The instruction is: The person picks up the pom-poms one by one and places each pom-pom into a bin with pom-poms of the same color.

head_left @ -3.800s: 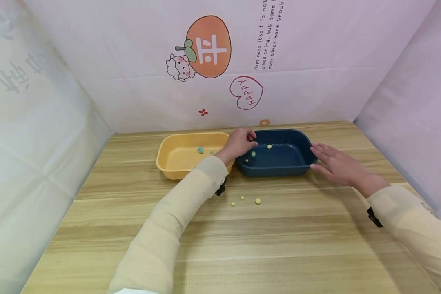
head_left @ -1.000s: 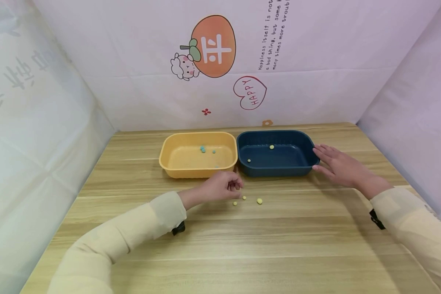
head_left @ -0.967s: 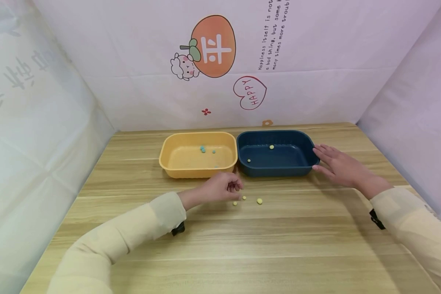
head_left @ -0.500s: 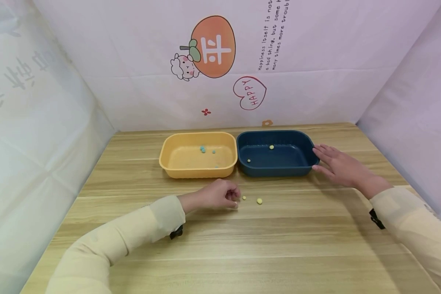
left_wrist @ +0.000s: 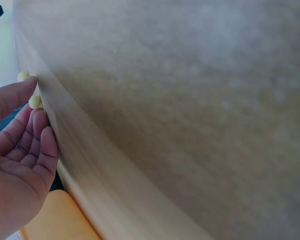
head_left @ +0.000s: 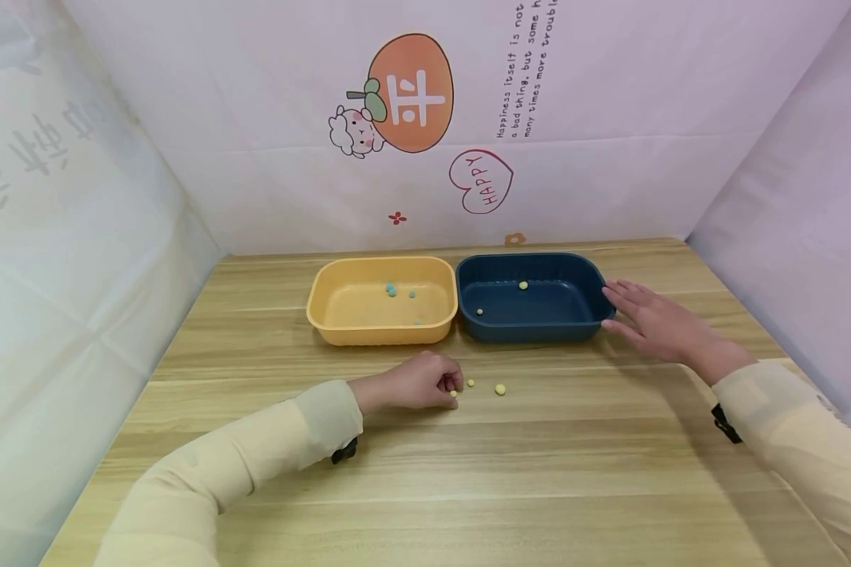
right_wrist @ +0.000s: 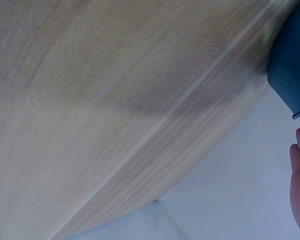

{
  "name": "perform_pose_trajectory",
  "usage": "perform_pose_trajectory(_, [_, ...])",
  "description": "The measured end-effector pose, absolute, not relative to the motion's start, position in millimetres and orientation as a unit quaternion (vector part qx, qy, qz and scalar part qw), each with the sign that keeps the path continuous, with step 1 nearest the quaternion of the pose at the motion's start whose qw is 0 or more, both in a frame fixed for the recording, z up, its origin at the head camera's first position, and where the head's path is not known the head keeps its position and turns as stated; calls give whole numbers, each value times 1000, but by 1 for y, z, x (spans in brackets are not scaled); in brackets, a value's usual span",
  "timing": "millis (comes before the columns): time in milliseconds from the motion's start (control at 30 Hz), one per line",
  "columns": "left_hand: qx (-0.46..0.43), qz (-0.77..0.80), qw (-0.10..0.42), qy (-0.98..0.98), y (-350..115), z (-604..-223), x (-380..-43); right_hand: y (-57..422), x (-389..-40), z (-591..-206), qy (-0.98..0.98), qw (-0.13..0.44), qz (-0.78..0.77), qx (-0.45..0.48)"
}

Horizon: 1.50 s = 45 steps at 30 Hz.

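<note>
Near the middle of the table, my left hand [head_left: 420, 382] rests low, thumb and curved fingers on either side of a small yellow ball [head_left: 453, 394]. In the left wrist view, a gap shows between the thumb [left_wrist: 20, 95] and the yellow ball [left_wrist: 35, 102] by the fingertips. Just right of that hand lie another small yellow ball [head_left: 470, 383] and a larger one [head_left: 499, 389]. My right hand [head_left: 655, 321], fingers extended, touches the right end of the dark blue tub [head_left: 539, 333]. Two yellow balls are inside that tub.
A yellow tub [head_left: 383, 337] stands left of the blue one, their ends side by side, with several small blue balls [head_left: 392, 291] in it. Printed white cloth [head_left: 596, 189] rises behind the tubs and along both sides of the wooden table [head_left: 510, 488].
My left hand has come from the blue tub's left end down to the loose yellow balls, its fingers now around the leftmost one. My right hand has stayed at the blue tub.
</note>
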<state>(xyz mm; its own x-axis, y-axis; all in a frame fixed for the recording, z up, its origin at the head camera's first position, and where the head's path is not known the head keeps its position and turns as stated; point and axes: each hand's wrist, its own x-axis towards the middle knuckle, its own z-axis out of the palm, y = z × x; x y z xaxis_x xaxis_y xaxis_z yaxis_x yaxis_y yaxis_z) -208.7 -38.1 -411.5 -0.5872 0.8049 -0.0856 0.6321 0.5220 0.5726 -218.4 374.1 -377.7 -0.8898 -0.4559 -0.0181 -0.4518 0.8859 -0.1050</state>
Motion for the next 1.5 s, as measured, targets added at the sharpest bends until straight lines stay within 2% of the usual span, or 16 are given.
perform_pose_trajectory(333, [410, 242, 181, 861, -35, -408, -209, 373, -217, -377, 970, 18, -51, -236])
perform_pose_trajectory(700, [413, 239, 167, 863, -35, -411, -209, 375, -220, -379, 970, 19, -50, -237])
perform_pose_trajectory(1033, [391, 303, 171, 852, -35, -409, -208, 375, -220, -380, 970, 20, -53, -237])
perform_pose_trajectory(1500, [392, 369, 104, 836, -33, -401, -210, 373, -218, -378, 970, 18, -60, -233])
